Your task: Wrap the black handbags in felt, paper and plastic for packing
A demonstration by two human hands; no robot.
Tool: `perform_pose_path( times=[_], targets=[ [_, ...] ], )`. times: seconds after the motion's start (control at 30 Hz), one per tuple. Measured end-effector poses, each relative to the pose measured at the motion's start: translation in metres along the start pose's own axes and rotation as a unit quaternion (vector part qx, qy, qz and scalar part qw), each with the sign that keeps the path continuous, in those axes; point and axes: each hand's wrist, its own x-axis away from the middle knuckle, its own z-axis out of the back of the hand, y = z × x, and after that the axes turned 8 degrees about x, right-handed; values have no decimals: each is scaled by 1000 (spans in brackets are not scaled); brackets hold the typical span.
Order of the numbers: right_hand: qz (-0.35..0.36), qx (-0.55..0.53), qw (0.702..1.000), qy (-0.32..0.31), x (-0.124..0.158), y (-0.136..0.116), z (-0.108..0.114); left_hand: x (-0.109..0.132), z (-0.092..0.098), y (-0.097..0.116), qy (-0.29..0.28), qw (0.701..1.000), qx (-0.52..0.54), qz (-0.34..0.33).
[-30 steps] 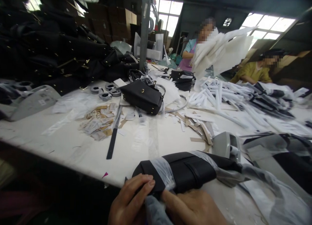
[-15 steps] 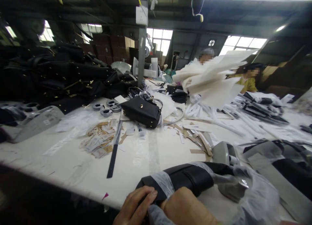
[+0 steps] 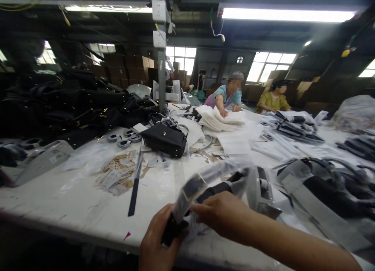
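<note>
My left hand (image 3: 156,243) grips the near end of a black bag part (image 3: 205,194) wrapped in clear plastic film, low at the front of the white table (image 3: 88,208). My right hand (image 3: 219,214) is closed on the plastic wrap beside it, above the left hand. The wrapped piece is lifted and blurred by motion. A grey tape dispenser (image 3: 260,187) stands right behind it.
A black handbag (image 3: 164,140) lies mid-table, with paper tags (image 3: 117,175), a dark strip (image 3: 134,191) and tape rolls (image 3: 123,140) to its left. Black bags (image 3: 73,103) are heaped far left. Two people work at the far side by white sheets (image 3: 222,120). Wrapped straps (image 3: 322,185) lie right.
The wrapped black piece has been lifted and tilted up off the table, my right hand moving over it. The far person has put the stack of white sheets down.
</note>
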Motion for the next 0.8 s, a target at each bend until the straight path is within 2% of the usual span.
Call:
perform_pose_path(
  times=[0.07,0.13,0.23,0.33,0.4,0.47,0.53,0.6,0.67,0.8],
  targets=[
    [-34,-11,999,3,14,4,5,2,-7,3,0,998,17,56],
    [-84,-62,994,25,27,4,0,2,-12,8,5,996,36,77],
    [-118,-160,978,63,46,-2,-20,1,-9,14,-17,994,75,82],
    [-163,-198,957,137,65,-10,-43,2,2,15,-60,983,138,102],
    [-230,-184,934,204,78,-12,-60,4,9,11,-64,978,159,117],
    [-305,-152,899,275,90,-10,-79,6,13,3,-59,979,157,117],
    [-364,-146,863,320,97,-4,-99,7,12,-2,-56,981,154,103],
    [-402,-190,837,319,97,5,-118,8,6,-3,-53,982,159,86],
    [-411,-268,820,296,89,17,-131,11,-5,3,-41,981,173,78],
    [-373,-359,809,278,66,41,-133,24,-34,30,-13,977,193,90]
  ],
)
